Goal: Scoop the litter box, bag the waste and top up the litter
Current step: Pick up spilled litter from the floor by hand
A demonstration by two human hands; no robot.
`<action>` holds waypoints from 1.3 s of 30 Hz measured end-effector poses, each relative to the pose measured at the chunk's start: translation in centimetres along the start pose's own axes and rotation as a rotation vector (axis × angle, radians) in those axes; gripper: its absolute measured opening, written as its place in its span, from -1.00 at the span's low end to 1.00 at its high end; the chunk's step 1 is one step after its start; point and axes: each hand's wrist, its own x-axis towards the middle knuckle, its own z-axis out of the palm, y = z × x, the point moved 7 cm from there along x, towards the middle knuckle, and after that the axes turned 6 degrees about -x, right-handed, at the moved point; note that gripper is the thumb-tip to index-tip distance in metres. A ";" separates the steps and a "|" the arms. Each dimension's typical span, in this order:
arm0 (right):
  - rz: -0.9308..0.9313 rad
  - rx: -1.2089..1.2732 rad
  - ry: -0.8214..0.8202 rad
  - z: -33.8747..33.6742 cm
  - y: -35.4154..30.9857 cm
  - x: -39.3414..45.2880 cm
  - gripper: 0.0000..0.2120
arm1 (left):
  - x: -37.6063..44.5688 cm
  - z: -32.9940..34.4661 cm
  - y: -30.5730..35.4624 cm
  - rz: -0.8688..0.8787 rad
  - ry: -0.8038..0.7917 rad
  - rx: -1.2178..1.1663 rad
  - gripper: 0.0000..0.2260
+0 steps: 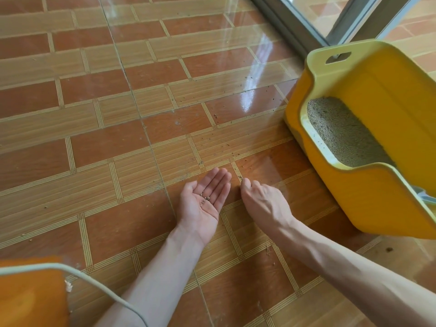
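— What are the hands doing right now?

— The left hand is lying palm up, low over the tiled floor, its fingers straight and released. A few small litter grains are sitting in the palm.

— And the other one?

— The right hand is reaching down just beside it, back upward, with its fingers curling toward the floor. The fingertips are meeting at a speck on a tile line, but I cannot tell whether they are actually pinching anything.

— Where is the litter box?

— The yellow litter box is standing on the floor to the right, near a sliding door frame. Grey litter is showing in its bottom.

— Anything else?

— Loose grains are lying scattered over the tiles between the hands and the box. At the lower left, an orange object is poking into view, with a pale cord running across it.
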 end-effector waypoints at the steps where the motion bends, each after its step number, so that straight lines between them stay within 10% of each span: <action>1: 0.003 0.031 0.010 -0.1 0.1 -0.3 -0.89 | 0.0 0.0 0.0 0.003 -0.002 0.002 -0.56; 9: 0.122 0.499 0.214 -6.4 -1.8 -2.7 -0.74 | 0.5 -0.5 -1.2 0.001 0.036 0.023 -0.56; 18: 0.013 0.370 0.240 -7.0 -3.8 -3.0 -0.71 | -0.1 0.1 -2.5 -0.132 -0.019 0.028 -0.60; 23: 0.206 0.413 0.344 -5.0 0.9 -6.2 -0.66 | -0.7 0.0 -2.4 -0.088 -0.008 0.019 -0.56; 29: 0.562 0.246 0.030 1.6 7.7 -9.8 -0.47 | -1.2 -0.1 -2.1 -0.066 -0.008 0.015 -0.56; 39: 0.465 0.120 0.118 1.2 2.5 -7.2 -0.29 | -1.2 0.1 -2.5 -0.042 -0.001 0.051 -0.56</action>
